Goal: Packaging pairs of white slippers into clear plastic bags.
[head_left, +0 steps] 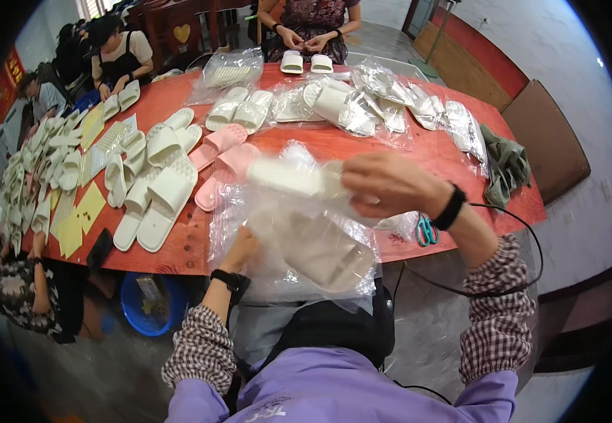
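Note:
My right hand (390, 185) grips a cream slipper (288, 176) by its end and holds it at the mouth of a clear plastic bag (306, 240). A second cream slipper (327, 257) lies inside that bag. My left hand (241, 248) holds the bag's lower left edge, partly hidden behind the plastic. Both hands hover over the near edge of the red table (327, 144). A pair of pink slippers (223, 158) lies just beyond the bag.
Cream slippers (158, 194) and yellow cards (80, 218) cover the table's left side. Bagged slippers (362, 102) are piled at the far right. Teal scissors (426, 231) lie by my right wrist. Other people sit around the table. A blue basin (147, 307) stands under it.

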